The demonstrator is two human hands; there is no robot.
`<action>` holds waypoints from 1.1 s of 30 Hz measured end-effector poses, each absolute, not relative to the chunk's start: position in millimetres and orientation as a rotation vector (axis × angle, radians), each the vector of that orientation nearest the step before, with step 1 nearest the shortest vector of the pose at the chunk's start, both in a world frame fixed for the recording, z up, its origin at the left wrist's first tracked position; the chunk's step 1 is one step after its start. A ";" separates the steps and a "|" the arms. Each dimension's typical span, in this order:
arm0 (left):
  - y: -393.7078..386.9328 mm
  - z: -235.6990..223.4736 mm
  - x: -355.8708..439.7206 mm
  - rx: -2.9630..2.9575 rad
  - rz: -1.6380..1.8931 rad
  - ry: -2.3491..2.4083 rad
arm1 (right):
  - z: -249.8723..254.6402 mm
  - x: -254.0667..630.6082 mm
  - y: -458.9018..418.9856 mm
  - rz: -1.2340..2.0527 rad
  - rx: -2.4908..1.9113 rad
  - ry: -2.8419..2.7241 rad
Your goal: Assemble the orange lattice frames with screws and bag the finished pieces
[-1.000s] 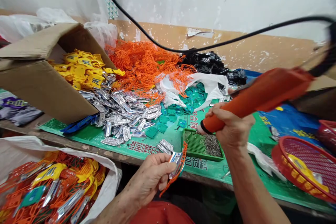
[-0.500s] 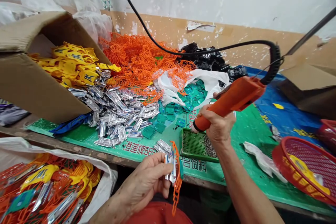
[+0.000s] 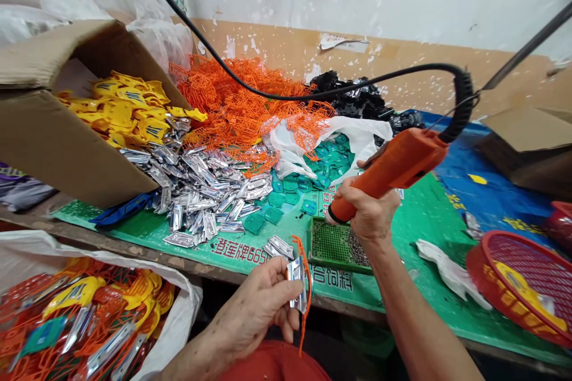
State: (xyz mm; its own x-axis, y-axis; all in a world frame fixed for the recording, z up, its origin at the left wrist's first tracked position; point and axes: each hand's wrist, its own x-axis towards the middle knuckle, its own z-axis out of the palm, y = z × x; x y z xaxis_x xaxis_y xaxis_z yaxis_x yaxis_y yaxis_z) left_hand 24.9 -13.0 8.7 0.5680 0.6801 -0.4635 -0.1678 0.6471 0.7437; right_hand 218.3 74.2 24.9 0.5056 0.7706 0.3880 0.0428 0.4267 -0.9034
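My left hand (image 3: pixel 263 303) is closed around a small stack: a shiny silver plate (image 3: pixel 295 280) with an orange plastic lattice strip (image 3: pixel 305 309) behind it. The strip hangs edge-on past the plate's lower end. My right hand (image 3: pixel 373 208) grips an orange electric screwdriver (image 3: pixel 388 172), tilted with its nose down to the left. Its tip is over the green screw tray (image 3: pixel 333 237), where small screws (image 3: pixel 357 247) lie heaped on the right side. A few loose silver plates (image 3: pixel 277 247) rest on the table just beyond my left hand.
Silver plates (image 3: pixel 210 190), orange lattice pieces (image 3: pixel 250 89) and teal pieces (image 3: pixel 330 158) are piled behind. A carton (image 3: pixel 58 137) with yellow parts stands left; a white sack (image 3: pixel 187 303) of mixed parts sits below. A red basket (image 3: pixel 487 268) is at right. A black cable (image 3: pixel 277 95) arches overhead.
My left hand has turned the stack slightly, so the silver plate's face shows more and the orange strip looks narrower. My right hand and the screwdriver have stayed nearly in place over the tray.
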 end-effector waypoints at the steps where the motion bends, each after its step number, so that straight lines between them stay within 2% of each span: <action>1: -12.2 8.9 25.7 0.707 0.546 0.834 | 24.9 218.1 74.2 0.551 -1.050 -0.951; 9: -3.5 12.9 30.8 0.873 0.525 0.881 | 28.7 220.9 76.0 0.588 -0.985 -0.928; 18: 4.8 18.9 39.1 1.184 0.408 1.008 | 76.2 224.6 47.1 0.665 -0.803 -0.934; 33: 6.4 20.2 35.9 1.050 0.494 0.976 | 25.3 216.7 74.1 0.614 -0.976 -0.874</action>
State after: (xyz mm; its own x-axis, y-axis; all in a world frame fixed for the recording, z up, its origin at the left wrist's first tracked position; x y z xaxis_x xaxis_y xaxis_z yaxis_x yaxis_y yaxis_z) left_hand 35.9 6.4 20.2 0.5083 0.7464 -0.4296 0.0960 0.4466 0.8896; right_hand 216.7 74.1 25.3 0.5224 0.7782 0.3487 -0.0640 0.4436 -0.8939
